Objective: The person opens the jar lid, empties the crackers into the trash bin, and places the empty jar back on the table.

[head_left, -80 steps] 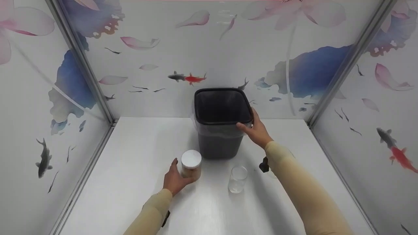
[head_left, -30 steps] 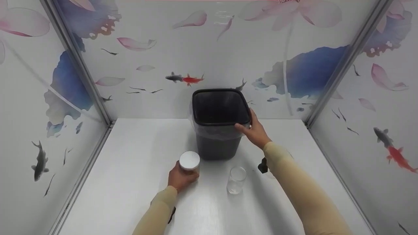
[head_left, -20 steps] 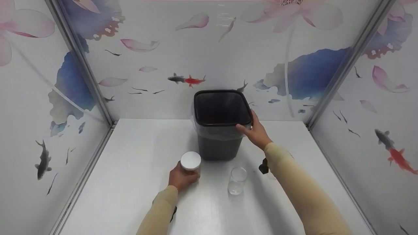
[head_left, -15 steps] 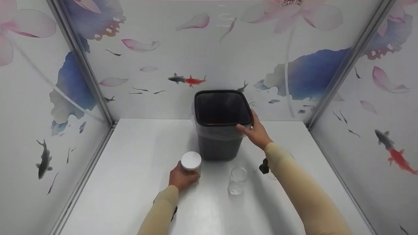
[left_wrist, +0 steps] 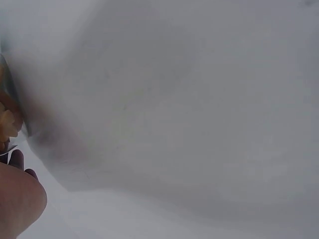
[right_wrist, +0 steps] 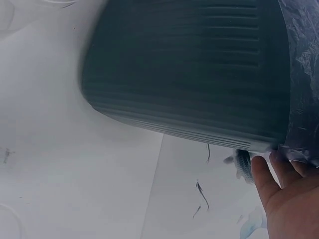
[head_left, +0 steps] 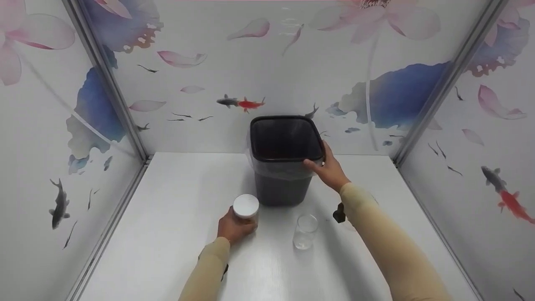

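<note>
My left hand [head_left: 234, 227] grips a clear jar with a white lid [head_left: 246, 206]. The jar stands upright at the front left of a dark trash can [head_left: 282, 188]. In the left wrist view, light tan pieces [left_wrist: 7, 124] show through the jar wall at the left edge, beside part of the hand [left_wrist: 20, 199]. My right hand [head_left: 332, 171] holds the trash can's right front corner just below the rim, thumb on the front and fingers along the side. There, in the right wrist view, its fingertips [right_wrist: 260, 165] meet the clear plastic liner [right_wrist: 304, 74].
A clear drinking glass [head_left: 305, 232] stands on the white table [head_left: 175, 200], to the right of the jar and in front of the trash can. Another clear round object lies partly hidden behind the right sleeve [head_left: 376, 225]. White printed panels [head_left: 188, 133] enclose the back and sides.
My left hand was spread loosely beside the jar 2.7 s ago; its fingers have since wrapped round it. The jar, trash can, glass and right hand stay in place.
</note>
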Available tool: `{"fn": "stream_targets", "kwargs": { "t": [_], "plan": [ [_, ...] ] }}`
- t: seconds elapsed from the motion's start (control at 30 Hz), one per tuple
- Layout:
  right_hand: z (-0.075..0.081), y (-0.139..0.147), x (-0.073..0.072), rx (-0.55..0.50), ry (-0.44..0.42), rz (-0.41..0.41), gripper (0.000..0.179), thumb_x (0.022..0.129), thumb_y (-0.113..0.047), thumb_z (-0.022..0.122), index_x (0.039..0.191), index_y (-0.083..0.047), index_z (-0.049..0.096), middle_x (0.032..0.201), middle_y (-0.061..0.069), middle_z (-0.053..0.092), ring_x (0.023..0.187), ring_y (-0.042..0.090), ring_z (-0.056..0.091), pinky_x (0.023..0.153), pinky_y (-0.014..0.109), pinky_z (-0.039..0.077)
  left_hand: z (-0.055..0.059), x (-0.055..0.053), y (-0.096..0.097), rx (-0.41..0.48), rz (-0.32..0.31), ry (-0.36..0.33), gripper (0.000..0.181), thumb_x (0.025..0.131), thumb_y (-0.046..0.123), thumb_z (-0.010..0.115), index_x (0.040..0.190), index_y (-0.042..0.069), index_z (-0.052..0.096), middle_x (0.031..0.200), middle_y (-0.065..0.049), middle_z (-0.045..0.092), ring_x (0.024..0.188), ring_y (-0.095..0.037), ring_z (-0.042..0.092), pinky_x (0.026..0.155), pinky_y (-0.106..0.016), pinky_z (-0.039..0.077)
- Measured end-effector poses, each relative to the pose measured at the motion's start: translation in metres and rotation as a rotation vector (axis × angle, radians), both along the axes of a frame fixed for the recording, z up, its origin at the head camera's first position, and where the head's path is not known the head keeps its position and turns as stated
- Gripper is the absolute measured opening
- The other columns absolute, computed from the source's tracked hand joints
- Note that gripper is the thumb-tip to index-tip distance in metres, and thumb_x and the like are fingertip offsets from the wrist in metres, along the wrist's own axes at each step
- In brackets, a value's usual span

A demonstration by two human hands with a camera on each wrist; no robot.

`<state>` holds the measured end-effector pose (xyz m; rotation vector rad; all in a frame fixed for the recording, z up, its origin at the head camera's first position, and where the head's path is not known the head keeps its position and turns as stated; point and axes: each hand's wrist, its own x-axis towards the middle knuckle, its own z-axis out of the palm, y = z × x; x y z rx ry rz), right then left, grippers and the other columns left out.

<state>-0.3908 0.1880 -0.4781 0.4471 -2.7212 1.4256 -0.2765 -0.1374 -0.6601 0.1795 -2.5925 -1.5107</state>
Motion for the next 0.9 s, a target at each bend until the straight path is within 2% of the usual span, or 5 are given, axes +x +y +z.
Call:
{"fn": "stream_targets", "kwargs": {
  "t": [0.3, 0.4, 0.57, 0.73, 0.9],
  "plan": [
    [0.0, -0.001, 0.012, -0.035, 0.039, -0.025, 0.104, 0.09, -0.06, 0.064, 0.16, -0.014, 0.003, 0.163, 0.013, 0.017, 0.146, 0.032, 0.025, 0.115, 0.049, 0.024, -0.005, 0.001, -0.001, -0.021, 0.003, 0.027, 0.091, 0.062, 0.036, 0.091, 0.138, 0.007, 0.051, 0.129, -0.01, 0.062, 0.123, -0.027, 0.056, 0.104, -0.045, 0.041],
    [0.001, -0.002, 0.022, -0.058, 0.13, -0.1, 0.1, 0.091, -0.058, 0.064, 0.16, -0.011, 0.008, 0.163, 0.011, 0.019, 0.147, 0.028, 0.023, 0.116, 0.049, 0.021, -0.005, 0.0, -0.002, -0.024, 0.003, 0.036, 0.092, 0.062, 0.037, 0.092, 0.139, 0.006, 0.051, 0.13, -0.011, 0.062, 0.123, -0.028, 0.056, 0.104, -0.045, 0.041],
    [0.008, -0.011, 0.044, -0.136, 0.367, -0.193, 0.084, 0.095, -0.044, 0.066, 0.157, -0.01, 0.022, 0.158, 0.008, 0.03, 0.145, 0.021, 0.027, 0.115, 0.043, 0.023, -0.001, 0.002, -0.002, -0.025, 0.0, 0.03, 0.092, 0.062, 0.038, 0.091, 0.139, 0.007, 0.051, 0.131, -0.011, 0.062, 0.124, -0.027, 0.055, 0.105, -0.045, 0.041],
    [0.018, -0.038, 0.08, -0.203, 0.571, -0.05, 0.072, 0.092, -0.018, 0.071, 0.152, -0.003, 0.034, 0.153, 0.011, 0.04, 0.14, 0.024, 0.036, 0.112, 0.044, 0.029, -0.001, 0.002, -0.003, -0.005, -0.003, 0.015, 0.095, 0.062, 0.039, 0.093, 0.14, 0.007, 0.05, 0.132, -0.01, 0.061, 0.126, -0.028, 0.054, 0.106, -0.046, 0.039],
    [0.012, -0.08, 0.124, -0.224, 0.629, 0.18, 0.074, 0.084, -0.007, 0.077, 0.147, 0.003, 0.039, 0.147, 0.018, 0.046, 0.135, 0.032, 0.043, 0.106, 0.05, 0.037, -0.007, -0.001, -0.003, -0.05, -0.007, 0.051, 0.094, 0.06, 0.042, 0.093, 0.136, 0.004, 0.053, 0.128, -0.013, 0.064, 0.121, -0.029, 0.057, 0.102, -0.046, 0.043]
  ]
}}
